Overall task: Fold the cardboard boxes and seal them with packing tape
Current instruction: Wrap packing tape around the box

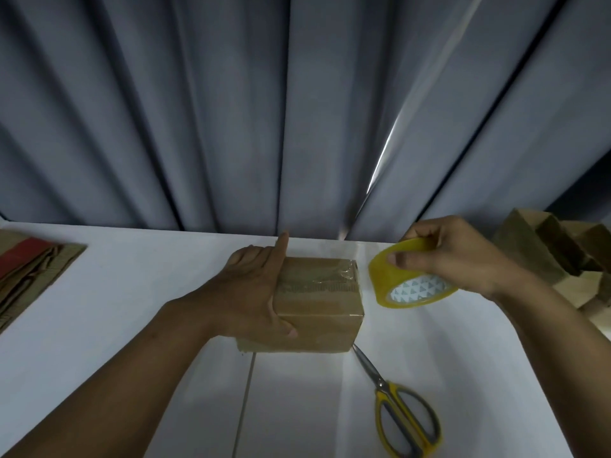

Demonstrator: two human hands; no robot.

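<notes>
Resting on the white table (pixel 132 309), the closed cardboard box (pixel 319 312) sits at centre, a strip of clear tape running along its top seam and wrinkled at the far right corner; the left hand (pixel 254 292) clasps the box's left end, fingers over the top, thumb on the near side, index finger raised; the right hand (pixel 453 256) grips the yellow tape roll (pixel 410 276) just right of the box, above the table, thumb on the outer rim; yellow-handled scissors (pixel 400 414) lie shut on the table near the box's front right corner; flat cardboard sheets (pixel 29 272) lie at far left; folded boxes (pixel 542 256) stand at far right; grey curtains (pixel 231 110) hang behind.
</notes>
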